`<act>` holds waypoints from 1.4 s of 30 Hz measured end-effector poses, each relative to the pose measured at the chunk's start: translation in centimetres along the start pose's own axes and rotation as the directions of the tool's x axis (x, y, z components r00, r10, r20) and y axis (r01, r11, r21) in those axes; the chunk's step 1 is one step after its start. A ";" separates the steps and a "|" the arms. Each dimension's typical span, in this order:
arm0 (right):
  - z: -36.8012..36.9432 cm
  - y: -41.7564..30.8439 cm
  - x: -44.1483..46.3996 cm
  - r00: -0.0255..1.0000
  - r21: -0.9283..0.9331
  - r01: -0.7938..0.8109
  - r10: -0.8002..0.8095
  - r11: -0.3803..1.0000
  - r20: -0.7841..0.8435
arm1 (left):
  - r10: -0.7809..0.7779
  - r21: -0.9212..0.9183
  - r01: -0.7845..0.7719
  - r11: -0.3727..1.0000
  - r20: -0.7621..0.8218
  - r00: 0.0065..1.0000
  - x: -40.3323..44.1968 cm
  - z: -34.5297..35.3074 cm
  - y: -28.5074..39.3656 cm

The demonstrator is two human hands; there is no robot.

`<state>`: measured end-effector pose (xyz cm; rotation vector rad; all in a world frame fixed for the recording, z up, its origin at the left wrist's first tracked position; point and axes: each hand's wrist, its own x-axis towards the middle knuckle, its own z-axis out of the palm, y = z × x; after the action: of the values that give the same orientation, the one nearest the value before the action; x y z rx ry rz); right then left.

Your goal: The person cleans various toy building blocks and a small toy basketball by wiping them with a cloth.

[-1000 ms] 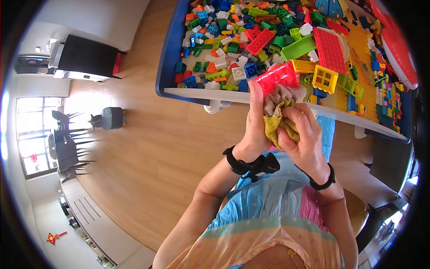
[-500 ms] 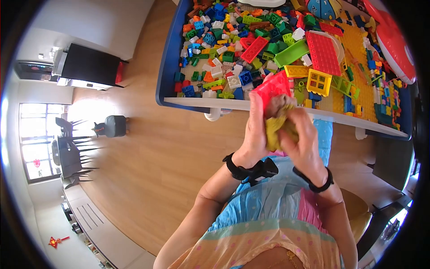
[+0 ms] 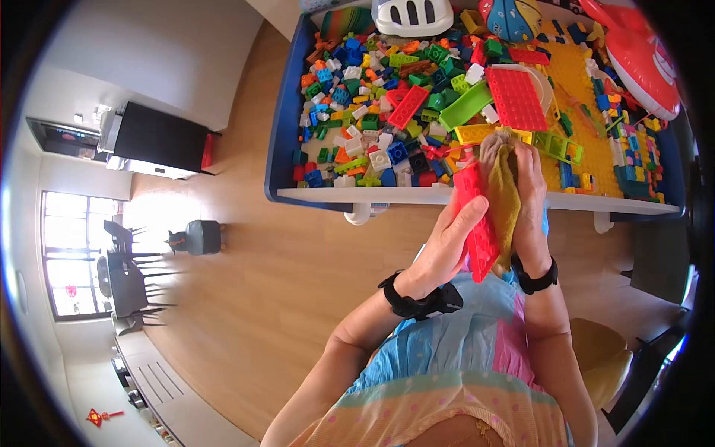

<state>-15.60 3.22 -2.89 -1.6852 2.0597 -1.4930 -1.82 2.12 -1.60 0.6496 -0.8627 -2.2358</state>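
Note:
My left hand [image 3: 439, 252] grips a long red building block [image 3: 484, 252] with its thumb across the face. The block is tilted nearly upright, in front of the play table's near edge. In my right hand [image 3: 530, 195] is a mustard-yellow cloth [image 3: 505, 200] with a greyish part at its top. The cloth hangs just right of the block, close against its far side; whether they touch, I cannot tell. Beyond my hands, a yellow block [image 3: 473, 134] and a large red studded plate [image 3: 517, 99] lie among the loose blocks.
The play table [image 3: 275, 160] has blue sides and a white front rail [image 3: 417, 195]. It holds several loose blocks, a yellow baseplate [image 3: 573, 141], a ball [image 3: 510, 18] and a red inflatable toy [image 3: 637, 67]. A dark stool [image 3: 202, 237] stands on the wooden floor.
The red block has turned from slanting over the rail to nearly upright and come lower. My right hand has moved up and right, and the bunched cloth now hangs longer.

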 end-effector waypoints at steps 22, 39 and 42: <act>-4.0 -1.1 -1.2 0.815 0.875 -0.473 0.431 0.107 0.388 | 0.301 -0.177 -0.281 0.943 0.098 0.949 1.1 0.5 1.5; -3.6 -0.9 -2.6 0.846 0.896 -0.263 0.361 -0.357 0.392 | 0.121 -0.067 -0.120 0.991 0.017 0.993 0.2 -0.5 1.8; -3.4 -1.6 -2.3 0.846 0.911 -0.217 0.398 -0.350 0.355 | -0.033 -0.322 0.051 0.945 0.060 0.998 -0.4 -0.7 2.6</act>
<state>-15.66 7.30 -1.11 -0.1582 0.3686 -1.9436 -0.15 0.67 -0.10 0.4571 -0.4910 -2.3709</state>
